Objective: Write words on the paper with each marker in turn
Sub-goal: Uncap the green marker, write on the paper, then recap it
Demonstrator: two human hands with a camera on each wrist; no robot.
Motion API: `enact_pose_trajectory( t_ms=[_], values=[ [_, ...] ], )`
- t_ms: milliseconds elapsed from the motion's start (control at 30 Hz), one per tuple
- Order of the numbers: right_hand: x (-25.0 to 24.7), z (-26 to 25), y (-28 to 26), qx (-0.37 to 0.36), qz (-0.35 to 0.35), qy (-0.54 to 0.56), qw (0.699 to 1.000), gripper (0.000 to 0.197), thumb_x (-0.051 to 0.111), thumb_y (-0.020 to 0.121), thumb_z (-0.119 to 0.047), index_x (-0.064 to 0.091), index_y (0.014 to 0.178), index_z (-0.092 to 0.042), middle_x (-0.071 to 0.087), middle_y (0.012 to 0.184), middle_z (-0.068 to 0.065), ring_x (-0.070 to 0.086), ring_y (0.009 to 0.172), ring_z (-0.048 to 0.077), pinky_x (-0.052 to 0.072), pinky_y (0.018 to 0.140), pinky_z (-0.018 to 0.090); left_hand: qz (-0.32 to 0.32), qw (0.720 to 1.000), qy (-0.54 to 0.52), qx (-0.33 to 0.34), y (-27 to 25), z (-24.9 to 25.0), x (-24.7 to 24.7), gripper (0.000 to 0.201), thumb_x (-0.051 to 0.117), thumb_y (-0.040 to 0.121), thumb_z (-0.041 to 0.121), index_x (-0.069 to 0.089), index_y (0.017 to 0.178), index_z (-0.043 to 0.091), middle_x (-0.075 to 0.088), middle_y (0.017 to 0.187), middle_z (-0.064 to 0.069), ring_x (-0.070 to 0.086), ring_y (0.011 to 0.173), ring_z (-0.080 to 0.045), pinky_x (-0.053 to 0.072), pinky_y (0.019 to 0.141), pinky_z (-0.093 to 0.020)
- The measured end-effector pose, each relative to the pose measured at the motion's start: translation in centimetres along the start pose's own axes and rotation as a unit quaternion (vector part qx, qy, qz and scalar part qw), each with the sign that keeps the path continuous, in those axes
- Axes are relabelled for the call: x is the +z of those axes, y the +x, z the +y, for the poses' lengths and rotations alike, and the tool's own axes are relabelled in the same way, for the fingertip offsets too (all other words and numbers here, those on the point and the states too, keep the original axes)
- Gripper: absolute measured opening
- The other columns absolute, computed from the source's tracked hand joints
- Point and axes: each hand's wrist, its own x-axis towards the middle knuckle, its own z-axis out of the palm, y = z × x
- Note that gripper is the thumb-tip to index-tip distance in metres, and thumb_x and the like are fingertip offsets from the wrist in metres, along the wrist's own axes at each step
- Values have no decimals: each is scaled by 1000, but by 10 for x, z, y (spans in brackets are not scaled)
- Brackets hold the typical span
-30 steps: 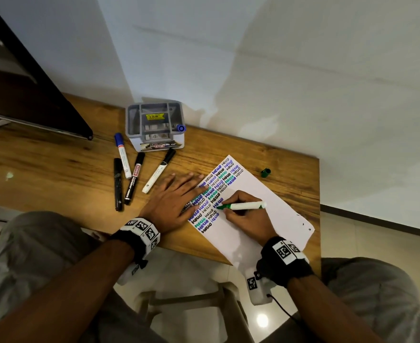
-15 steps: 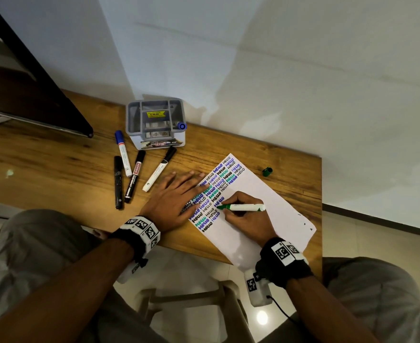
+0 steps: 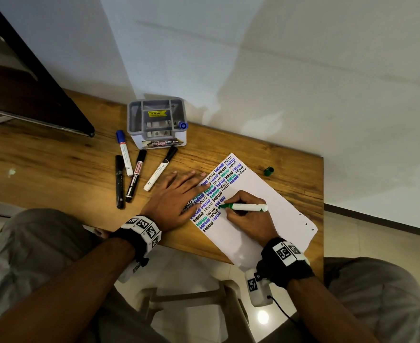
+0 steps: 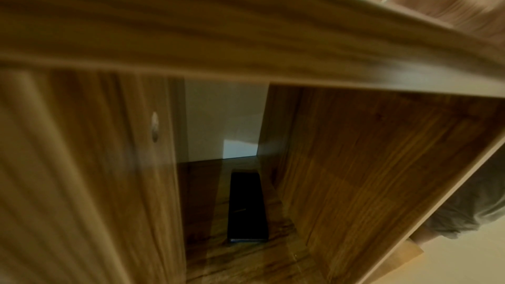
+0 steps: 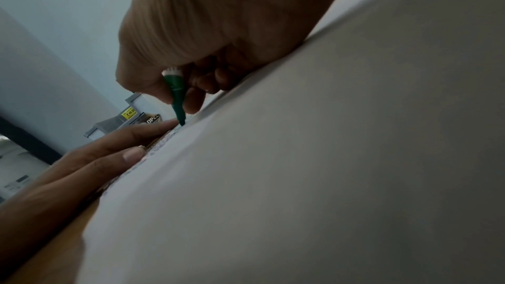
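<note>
A white sheet of paper (image 3: 273, 219) lies slanted on the wooden desk (image 3: 55, 169), with rows of HELLO in blue, green and black on its left half. My right hand (image 3: 243, 214) grips a green marker (image 3: 246, 207), white-barrelled, its tip touching the paper beside the words; the right wrist view shows the green marker (image 5: 177, 98) tip on the paper (image 5: 327, 159). My left hand (image 3: 176, 201) lies flat with straight fingers on the paper's left edge. The marker's green cap (image 3: 268, 171) lies on the desk past the paper.
Several capped markers lie left of the paper: a blue one (image 3: 124, 152), two black ones (image 3: 119, 181) (image 3: 135, 179), a white black-capped one (image 3: 160, 169). A grey organiser box (image 3: 157, 122) stands by the wall. A dark screen (image 3: 25, 90) fills the far left.
The marker tip has shifted slightly along the line under my right hand. My left hand stays flat on the paper.
</note>
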Motion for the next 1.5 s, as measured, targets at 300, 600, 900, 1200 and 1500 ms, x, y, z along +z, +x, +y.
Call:
enact_pose_trajectory(
  t_ms=[300,600,900,1200,1500],
  values=[
    [-1,4,0,11,8,17,1000,13,78,83,-8,72,95,-10,76,103,-1,71,95,10,58,82,19,-1,1000,5,-2,0,-1,2,59,33,99,52,26,154,33,19,164,7,14,151,-15,12,121,-50],
    [-2,3,0,7,15,10,1000,13,78,83,-6,72,95,-9,74,101,-8,70,94,2,56,80,13,-1,1000,-3,-3,0,-2,2,59,33,98,52,26,153,32,20,164,7,14,151,-15,14,121,-52],
    [-2,4,0,12,7,27,1000,14,78,83,-6,72,95,-10,76,102,-2,71,93,10,59,81,20,0,1000,-1,-5,0,-1,2,59,34,98,52,26,154,33,19,164,7,14,151,-15,13,121,-52],
    [-2,6,0,6,22,12,1000,16,78,84,-7,73,99,-9,75,107,-2,70,98,4,56,83,15,2,1000,-3,-3,0,-1,2,59,34,99,52,25,154,33,19,164,7,14,152,-14,13,121,-52],
    [-2,4,1,5,26,15,1000,13,78,82,-4,72,93,-8,75,100,-4,70,93,5,57,79,16,-1,1000,-2,-2,0,-1,1,59,33,99,52,25,154,33,17,164,8,12,152,-15,12,121,-51]
  ],
)
